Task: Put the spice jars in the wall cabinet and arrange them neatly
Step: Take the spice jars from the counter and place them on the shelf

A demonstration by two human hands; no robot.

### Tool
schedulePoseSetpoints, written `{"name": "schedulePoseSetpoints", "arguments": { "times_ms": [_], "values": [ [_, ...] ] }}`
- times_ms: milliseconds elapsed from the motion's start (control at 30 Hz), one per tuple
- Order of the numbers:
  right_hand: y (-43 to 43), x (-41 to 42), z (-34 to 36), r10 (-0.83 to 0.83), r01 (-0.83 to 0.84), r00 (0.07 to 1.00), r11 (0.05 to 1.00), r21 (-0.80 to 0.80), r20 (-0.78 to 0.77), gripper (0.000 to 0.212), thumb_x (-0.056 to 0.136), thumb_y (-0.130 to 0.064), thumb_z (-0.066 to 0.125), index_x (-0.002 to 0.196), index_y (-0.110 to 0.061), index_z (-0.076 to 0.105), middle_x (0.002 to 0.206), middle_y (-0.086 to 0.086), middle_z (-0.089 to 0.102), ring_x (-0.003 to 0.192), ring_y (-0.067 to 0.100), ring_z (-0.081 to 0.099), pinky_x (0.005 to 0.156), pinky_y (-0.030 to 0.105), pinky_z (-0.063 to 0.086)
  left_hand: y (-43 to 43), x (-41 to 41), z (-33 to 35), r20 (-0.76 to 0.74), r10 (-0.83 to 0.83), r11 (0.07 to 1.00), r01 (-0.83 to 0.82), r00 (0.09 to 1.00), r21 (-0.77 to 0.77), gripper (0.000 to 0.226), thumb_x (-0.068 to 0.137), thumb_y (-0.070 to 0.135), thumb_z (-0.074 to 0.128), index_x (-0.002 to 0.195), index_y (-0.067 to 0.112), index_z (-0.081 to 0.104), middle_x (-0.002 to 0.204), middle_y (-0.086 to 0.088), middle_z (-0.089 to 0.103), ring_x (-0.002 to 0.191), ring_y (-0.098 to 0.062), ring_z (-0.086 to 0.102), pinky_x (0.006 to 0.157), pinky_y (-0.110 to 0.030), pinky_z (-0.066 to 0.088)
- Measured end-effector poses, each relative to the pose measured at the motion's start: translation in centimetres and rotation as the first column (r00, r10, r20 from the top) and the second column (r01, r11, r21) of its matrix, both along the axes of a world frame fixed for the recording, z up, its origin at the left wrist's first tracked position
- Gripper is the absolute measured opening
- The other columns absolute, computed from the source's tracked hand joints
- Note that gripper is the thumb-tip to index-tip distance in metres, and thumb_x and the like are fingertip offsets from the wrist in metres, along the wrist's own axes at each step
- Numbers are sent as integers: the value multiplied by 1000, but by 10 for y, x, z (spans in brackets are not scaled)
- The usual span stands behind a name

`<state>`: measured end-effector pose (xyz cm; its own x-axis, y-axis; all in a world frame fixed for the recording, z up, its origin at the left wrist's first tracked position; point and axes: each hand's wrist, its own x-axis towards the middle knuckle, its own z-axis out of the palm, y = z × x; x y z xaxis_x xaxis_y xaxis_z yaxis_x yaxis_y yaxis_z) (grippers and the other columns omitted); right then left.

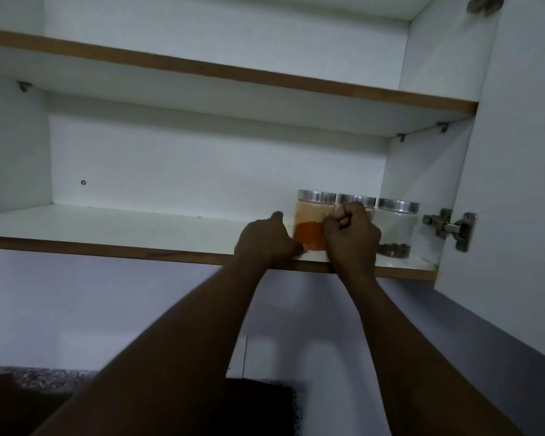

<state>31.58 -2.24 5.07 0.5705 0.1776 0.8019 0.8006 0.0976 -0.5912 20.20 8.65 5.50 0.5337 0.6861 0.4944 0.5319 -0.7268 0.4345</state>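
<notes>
Dark-spice jar (394, 229) standing right of fingers; right hand (351, 237), fingers balled, covering middle jar (356, 201); orange-powder jar (312, 221) sitting between hands; left hand (265, 240) grip unclear.

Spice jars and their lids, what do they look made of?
The jars look like clear glass or plastic, I cannot tell which; the orange powder shows through the wall. The lids seem brushed metal, silver-grey with a dull sheen.

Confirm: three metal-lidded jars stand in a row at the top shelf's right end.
Wrong shelf: the head view shows the orange-powder jar, middle jar and dark-spice jar in a row at the right end of the lower shelf.
</notes>
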Motion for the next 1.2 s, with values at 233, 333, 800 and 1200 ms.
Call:
{"name": "schedulePoseSetpoints", "arguments": {
  "times_ms": [233,333,800,1200],
  "values": [
    [-16,-58,-20,193,-188,979,978,-91,58,17,86,-28,73,79,-16,62,72,-2,64,66,9,59,62,27,50,-24,-77,-12,177,-108,988,85,978,131,40,85,47,69,121,29,67,114,8,73,108,-15,66,89,-30,50],
    [-22,-103,-51,267,-251,955,959,-133,128,15,85,-37,71,80,-26,61,73,-8,65,67,9,62,59,16,48,-35,-119,-42,370,-239,964,175,898,198,24,90,31,65,113,30,73,106,12,74,98,-7,67,84,-31,56],
    [-40,-248,-300,455,-377,886,587,-716,-94,15,80,-30,59,93,-27,65,86,-9,67,77,15,64,70,37,55,-60,-300,-319,-29,-216,939,200,976,-280,21,80,35,70,99,30,75,98,6,75,89,-16,70,71,-22,47],
    [-82,-328,-463,246,-478,844,-59,-876,-477,69,84,-42,76,144,-26,45,142,3,56,129,26,55,103,42,49,-100,-373,-475,-608,-167,858,-190,776,-478,84,78,39,73,152,23,37,146,-10,49,129,-31,50,103,-37,39]
  ]
}}
